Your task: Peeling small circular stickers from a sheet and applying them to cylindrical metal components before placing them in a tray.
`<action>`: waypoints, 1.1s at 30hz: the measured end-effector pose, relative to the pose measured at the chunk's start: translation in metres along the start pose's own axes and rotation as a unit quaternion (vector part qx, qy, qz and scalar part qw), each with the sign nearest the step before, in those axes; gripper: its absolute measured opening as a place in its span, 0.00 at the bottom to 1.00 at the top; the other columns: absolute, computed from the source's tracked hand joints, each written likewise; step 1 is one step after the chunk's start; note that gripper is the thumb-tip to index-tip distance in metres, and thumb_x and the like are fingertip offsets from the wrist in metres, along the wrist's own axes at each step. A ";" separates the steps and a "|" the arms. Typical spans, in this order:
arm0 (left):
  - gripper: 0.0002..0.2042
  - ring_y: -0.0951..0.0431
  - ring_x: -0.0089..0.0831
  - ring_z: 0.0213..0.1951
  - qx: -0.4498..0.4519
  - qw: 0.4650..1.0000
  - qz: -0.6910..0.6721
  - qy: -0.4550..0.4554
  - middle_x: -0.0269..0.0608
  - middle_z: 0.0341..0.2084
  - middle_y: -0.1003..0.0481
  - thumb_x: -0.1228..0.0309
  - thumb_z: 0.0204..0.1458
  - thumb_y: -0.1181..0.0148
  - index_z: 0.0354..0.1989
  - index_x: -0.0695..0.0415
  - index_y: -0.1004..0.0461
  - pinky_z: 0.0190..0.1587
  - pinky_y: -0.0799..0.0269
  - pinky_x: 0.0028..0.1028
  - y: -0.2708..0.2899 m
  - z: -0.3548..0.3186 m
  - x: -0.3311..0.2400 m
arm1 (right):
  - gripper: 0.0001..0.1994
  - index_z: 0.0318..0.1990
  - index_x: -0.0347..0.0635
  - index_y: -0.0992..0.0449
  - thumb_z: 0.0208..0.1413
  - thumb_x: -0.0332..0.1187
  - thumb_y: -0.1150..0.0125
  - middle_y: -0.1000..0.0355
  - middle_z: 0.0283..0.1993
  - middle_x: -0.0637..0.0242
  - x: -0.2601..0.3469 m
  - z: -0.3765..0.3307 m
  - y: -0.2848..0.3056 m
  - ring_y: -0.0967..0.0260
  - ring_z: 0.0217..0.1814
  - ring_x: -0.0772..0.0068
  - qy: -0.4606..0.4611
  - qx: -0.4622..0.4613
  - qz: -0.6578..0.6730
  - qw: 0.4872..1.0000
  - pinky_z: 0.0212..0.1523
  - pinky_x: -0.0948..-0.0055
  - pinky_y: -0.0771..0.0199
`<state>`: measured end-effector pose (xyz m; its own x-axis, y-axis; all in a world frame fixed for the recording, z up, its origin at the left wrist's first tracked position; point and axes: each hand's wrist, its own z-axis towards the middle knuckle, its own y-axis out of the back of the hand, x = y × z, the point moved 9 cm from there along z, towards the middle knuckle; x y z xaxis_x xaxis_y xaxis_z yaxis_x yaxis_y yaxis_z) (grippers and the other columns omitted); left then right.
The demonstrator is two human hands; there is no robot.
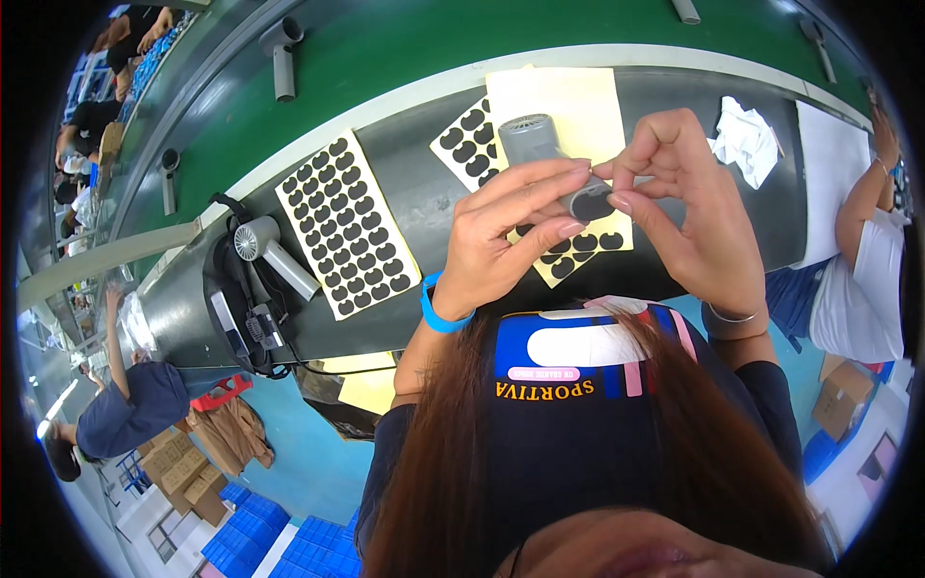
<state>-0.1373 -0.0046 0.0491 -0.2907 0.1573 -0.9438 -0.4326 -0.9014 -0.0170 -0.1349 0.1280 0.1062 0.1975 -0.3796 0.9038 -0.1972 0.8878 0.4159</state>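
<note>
Hair dryer (531, 140) of grey plastic, with a grilled head, is held before the person, its head over a pale yellow paper sheet (588, 91) and its handle end toward the chest. The left hand (496, 226), with a bright blue wristband (438, 308) below it, is closed around the handle, fingers above and thumb beneath. The right hand (694, 207) bends thumb and forefinger close together at the edge of the dark oval face (592, 202) on that end (whether they pinch anything, I cannot tell). A cream rectangular sheet of black rounded stickers (349, 226) lies to the left, a crumpled white cloth (745, 144) to the right.
</note>
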 end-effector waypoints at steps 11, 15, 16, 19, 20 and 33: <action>0.16 0.20 0.28 0.35 -0.007 1.000 0.007 -0.001 0.50 0.48 0.27 0.83 0.50 0.41 0.49 0.66 0.26 0.38 0.21 0.23 0.001 0.000 -0.002 | 0.14 0.43 0.37 0.40 0.52 0.18 0.44 0.31 0.33 0.63 0.002 0.000 -0.001 0.25 0.45 0.67 0.011 0.000 -0.020 1.000 0.40 0.76 0.26; 0.16 0.20 0.28 0.35 -0.008 1.000 0.005 0.000 0.50 0.48 0.27 0.82 0.50 0.40 0.48 0.65 0.26 0.37 0.21 0.23 0.000 0.000 -0.002 | 0.15 0.43 0.37 0.40 0.51 0.18 0.43 0.31 0.33 0.64 0.002 0.000 -0.001 0.25 0.45 0.68 0.004 0.002 -0.013 1.000 0.39 0.77 0.26; 0.16 0.20 0.28 0.35 -0.012 1.000 0.000 0.002 0.49 0.48 0.27 0.82 0.49 0.40 0.48 0.65 0.25 0.37 0.21 0.23 0.000 0.000 -0.001 | 0.15 0.43 0.37 0.40 0.51 0.18 0.43 0.31 0.33 0.64 0.002 0.000 -0.001 0.25 0.45 0.68 0.002 0.001 -0.017 1.000 0.39 0.77 0.26; 0.16 0.20 0.27 0.35 -0.016 1.000 -0.008 0.005 0.49 0.47 0.27 0.82 0.49 0.39 0.48 0.65 0.25 0.37 0.20 0.23 0.000 0.000 0.000 | 0.15 0.43 0.37 0.40 0.51 0.18 0.43 0.31 0.32 0.64 0.003 0.000 -0.001 0.25 0.44 0.69 0.008 0.004 -0.038 0.999 0.39 0.77 0.26; 0.16 0.20 0.27 0.35 -0.017 1.000 -0.011 0.006 0.49 0.47 0.26 0.82 0.49 0.39 0.48 0.65 0.25 0.36 0.20 0.23 0.000 0.000 0.000 | 0.15 0.43 0.37 0.40 0.50 0.18 0.43 0.31 0.32 0.64 0.003 -0.001 -0.001 0.25 0.44 0.69 0.007 0.003 -0.039 0.999 0.39 0.77 0.26; 0.14 0.22 0.21 0.32 -0.062 0.997 -0.020 0.031 0.47 0.43 0.25 0.84 0.46 0.37 0.44 0.65 0.23 0.33 0.23 0.18 0.001 0.001 0.003 | 0.18 0.47 0.36 0.38 0.50 0.18 0.43 0.29 0.31 0.60 0.008 -0.005 0.000 0.24 0.40 0.64 0.020 -0.019 -0.116 0.993 0.42 0.72 0.28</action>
<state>-0.1391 -0.0048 0.0468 -0.2191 0.1729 -0.9603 -0.3326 -0.9385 -0.0931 -0.1285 0.1265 0.1133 0.2705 -0.5646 0.7798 -0.1053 0.7878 0.6069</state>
